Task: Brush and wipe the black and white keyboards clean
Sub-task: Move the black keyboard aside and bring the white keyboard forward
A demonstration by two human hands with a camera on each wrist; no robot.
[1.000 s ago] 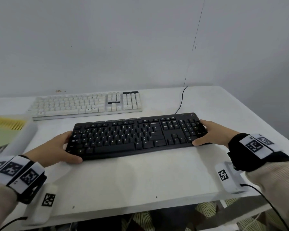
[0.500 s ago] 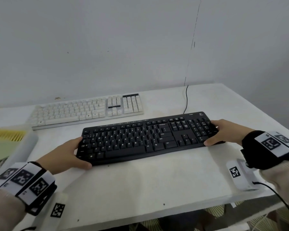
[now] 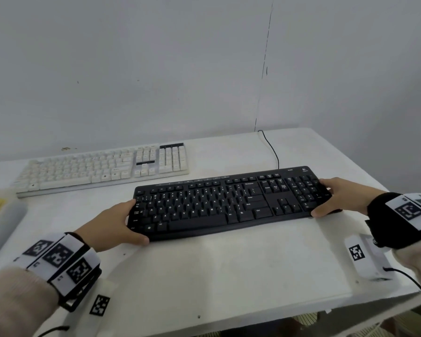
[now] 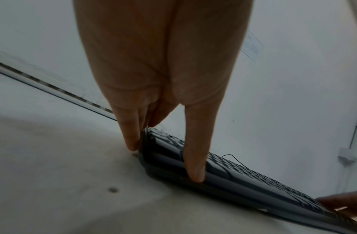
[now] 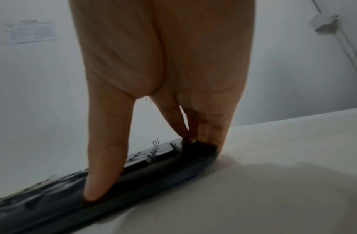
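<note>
Compared with half a second ago, black keyboard [image 3: 225, 205] sits further right in the head view and slightly closer to the near table edge; both hands keep the same hold. Left hand [image 3: 113, 226] clamps the left end, thumb along the front edge, fingers at the back. Right hand [image 3: 339, 197] clamps the right end beside the number pad.

Left wrist view adds: thumb tip [image 4: 194, 172] pressed on the front rim, a finger [image 4: 130, 137] against the end wall. Right wrist view: fingers [image 5: 217, 129] curled round the end corner.

Long axis runs left–right, right end angled a little away; keys face up, cable [image 3: 271, 148] leaving the rear. White keyboard [image 3: 102, 167] lies behind-left on the table [image 3: 229, 276], apart from it.
</note>
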